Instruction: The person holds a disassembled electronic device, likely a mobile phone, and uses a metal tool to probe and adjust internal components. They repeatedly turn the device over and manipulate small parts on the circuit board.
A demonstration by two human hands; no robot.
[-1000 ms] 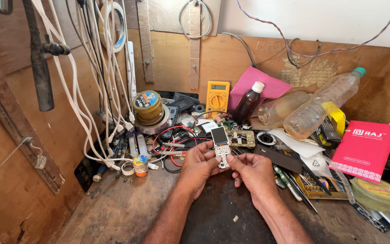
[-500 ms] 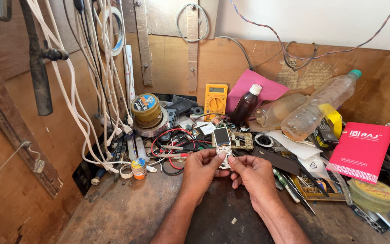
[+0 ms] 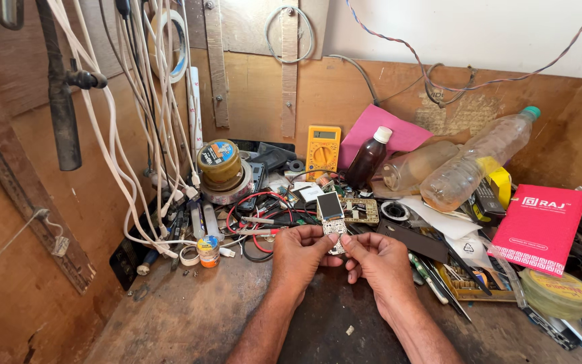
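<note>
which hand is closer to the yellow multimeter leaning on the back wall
Left. The left hand sits almost straight below the yellow multimeter, slightly to its left. The right hand lies further right and a little lower. Both pinch the small phone board.

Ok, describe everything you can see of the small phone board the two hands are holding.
The phone board is a small bare handset assembly: a dark rectangular screen on its upper half, a pale keypad section below, no outer case visible. It stands roughly upright, screen facing the camera, above the dark work mat. The left hand and right hand pinch its lower end from either side with their fingertips, hiding the bottom edge. Finer detail is not visible.
</note>
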